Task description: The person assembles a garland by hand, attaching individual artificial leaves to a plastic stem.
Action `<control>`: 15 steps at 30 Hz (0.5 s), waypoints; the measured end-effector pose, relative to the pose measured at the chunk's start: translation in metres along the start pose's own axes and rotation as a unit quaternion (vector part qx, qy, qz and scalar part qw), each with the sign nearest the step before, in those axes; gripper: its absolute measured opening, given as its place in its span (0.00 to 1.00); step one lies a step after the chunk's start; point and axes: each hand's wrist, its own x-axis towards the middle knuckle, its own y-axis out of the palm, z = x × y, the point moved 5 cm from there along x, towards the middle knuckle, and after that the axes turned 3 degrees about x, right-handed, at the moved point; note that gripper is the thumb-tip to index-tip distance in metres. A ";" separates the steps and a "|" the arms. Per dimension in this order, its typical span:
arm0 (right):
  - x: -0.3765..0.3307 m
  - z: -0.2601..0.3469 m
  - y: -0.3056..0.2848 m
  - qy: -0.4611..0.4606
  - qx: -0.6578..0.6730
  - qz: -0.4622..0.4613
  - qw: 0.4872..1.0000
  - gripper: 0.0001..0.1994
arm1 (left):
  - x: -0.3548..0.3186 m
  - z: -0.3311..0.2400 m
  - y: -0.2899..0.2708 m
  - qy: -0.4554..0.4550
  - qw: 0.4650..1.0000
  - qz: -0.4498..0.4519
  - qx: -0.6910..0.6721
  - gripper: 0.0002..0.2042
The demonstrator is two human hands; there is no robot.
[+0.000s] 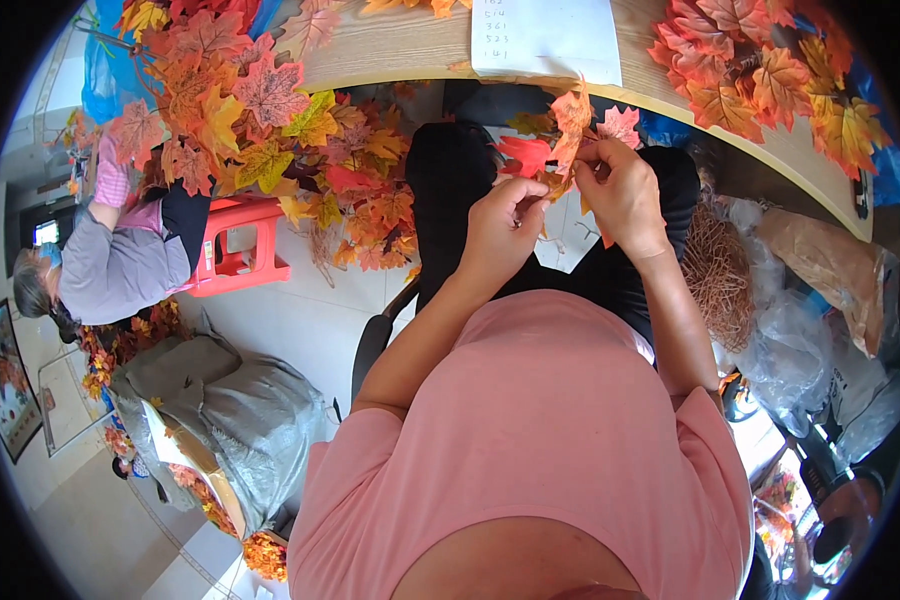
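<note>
Above my lap I hold a spray of artificial maple leaves [570, 125] in orange, red and pink, just off the table's front edge. My right hand [622, 200] is closed in a pinch around the spray, close to its stem. My left hand [502, 228] is closed too, thumb and fingertips pressed together at the left side of the same spray, beneath a red leaf [523, 154]. What exactly the left fingertips pinch is too small to make out, but they touch the spray. Part of the stem is hidden behind the fingers.
A large heap of autumn leaves [260, 110] hangs over the wooden table [400, 48] at left; another leaf bunch [770, 70] lies right. A written paper sheet [547, 38] sits between. A co-worker [120, 260] sits left by a red stool [235, 250]. Brown stems [715, 280] are bundled at right.
</note>
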 end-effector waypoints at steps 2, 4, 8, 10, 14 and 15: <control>0.003 0.009 0.004 -0.082 -0.076 -0.025 0.993 0.05 | 0.001 -0.006 -0.003 0.010 0.998 -0.030 0.059 0.07; 0.002 0.024 0.008 -0.178 -0.164 -0.058 0.968 0.05 | 0.002 -0.001 0.001 -0.104 0.982 -0.011 -0.154 0.07; 0.007 0.023 0.018 -0.199 -0.202 -0.029 0.959 0.04 | 0.005 0.017 0.015 -0.279 0.854 0.038 -0.438 0.09; 0.010 0.027 0.024 -0.196 -0.189 0.011 0.962 0.04 | 0.002 0.018 0.012 -0.268 0.848 0.015 -0.456 0.09; 0.028 0.074 0.017 -0.199 -0.111 0.094 0.969 0.03 | 0.000 0.038 0.007 -0.264 0.840 -0.027 -0.474 0.08; 0.034 0.089 0.013 -0.208 -0.078 0.110 0.969 0.04 | 0.000 0.043 0.007 -0.280 0.834 -0.049 -0.473 0.08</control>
